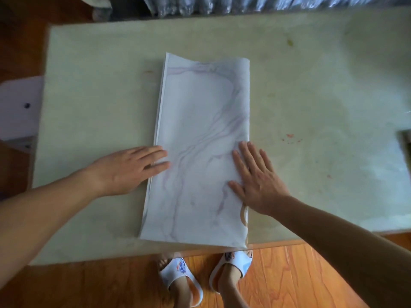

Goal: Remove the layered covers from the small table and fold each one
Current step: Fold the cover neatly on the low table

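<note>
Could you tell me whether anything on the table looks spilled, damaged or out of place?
Small red specks stain the table right of the folded cover, plus a yellowish spot farther back. The cover's far edge bows up slightly; both hands lie flat on it.

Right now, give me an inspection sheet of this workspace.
Surface: pale table, reddish specks right of centre.
Job's things: marble-patterned cover, folded into a long strip, lying flat on the table.
Clutter: yellowish speck near the far edge.
Hands: left hand and right hand flat on the cover's side edges, fingers straight.
Cables: nothing seen.
Surroundings: wooden floor, white slippers, white stool at left.
</note>
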Motion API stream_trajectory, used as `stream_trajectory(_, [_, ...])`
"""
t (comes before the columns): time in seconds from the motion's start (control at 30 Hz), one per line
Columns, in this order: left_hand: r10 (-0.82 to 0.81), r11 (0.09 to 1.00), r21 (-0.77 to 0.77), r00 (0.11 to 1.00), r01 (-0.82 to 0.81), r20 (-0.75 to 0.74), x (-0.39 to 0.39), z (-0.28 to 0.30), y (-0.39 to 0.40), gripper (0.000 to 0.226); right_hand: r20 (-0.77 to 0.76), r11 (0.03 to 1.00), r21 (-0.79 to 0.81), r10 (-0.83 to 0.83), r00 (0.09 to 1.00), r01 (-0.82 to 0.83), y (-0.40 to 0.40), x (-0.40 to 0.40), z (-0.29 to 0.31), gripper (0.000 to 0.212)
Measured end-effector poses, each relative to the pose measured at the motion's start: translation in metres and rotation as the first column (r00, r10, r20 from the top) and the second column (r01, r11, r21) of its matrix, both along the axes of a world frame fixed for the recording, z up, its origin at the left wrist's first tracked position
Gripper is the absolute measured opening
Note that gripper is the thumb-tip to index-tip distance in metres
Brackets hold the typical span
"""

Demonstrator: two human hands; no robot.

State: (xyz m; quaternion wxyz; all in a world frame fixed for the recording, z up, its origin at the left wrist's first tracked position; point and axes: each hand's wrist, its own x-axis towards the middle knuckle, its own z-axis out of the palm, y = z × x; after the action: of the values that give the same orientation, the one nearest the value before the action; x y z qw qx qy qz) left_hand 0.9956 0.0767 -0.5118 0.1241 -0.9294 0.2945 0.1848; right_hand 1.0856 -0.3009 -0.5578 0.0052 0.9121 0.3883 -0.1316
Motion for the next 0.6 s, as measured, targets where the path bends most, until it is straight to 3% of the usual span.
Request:
stream_trajectory(0.13, [0.070,0.997,-0.026,0.995,-0.072,-0.076,-0.011,-0.006,-0.006,0.082,0.054,0.998,0.043,0.046,0.998,-0.048,0.001,0.002,-0.002,0.078])
stream_trajectory(0.23, [0.069,0.994,-0.075,0.990,-0.078,-0.121,-0.012,-0.012,0.001,0.093,0.013,0.996,0.085,0.015,1.000,-0.016,-0.001,0.002,-0.003,0.077])
stream_trajectory(0.37, [0.102,0.995,0.027,0.954,-0.098,-0.280,-0.005,-0.016,0.006,0.111,-0.003,0.993,0.117,0.008,1.000,-0.008,-0.001,0.003,-0.005,0.079])
stream_trajectory(0.47, [0.048,0.994,-0.087,0.982,-0.065,-0.183,-0.004,-0.019,0.011,0.113,0.020,0.990,0.142,-0.010,1.000,0.007,0.001,0.001,-0.006,0.079])
stream_trajectory(0.53, [-0.045,0.997,-0.063,0.997,0.042,-0.054,0.004,-0.016,0.010,0.111,0.030,0.988,0.152,-0.026,0.999,0.021,0.003,-0.002,-0.006,0.078])
stream_trajectory(0.6, [-0.239,0.970,-0.045,0.970,0.240,0.031,0.016,-0.014,0.005,0.105,0.058,0.983,0.182,-0.025,0.998,0.014,0.004,-0.003,-0.006,0.077])
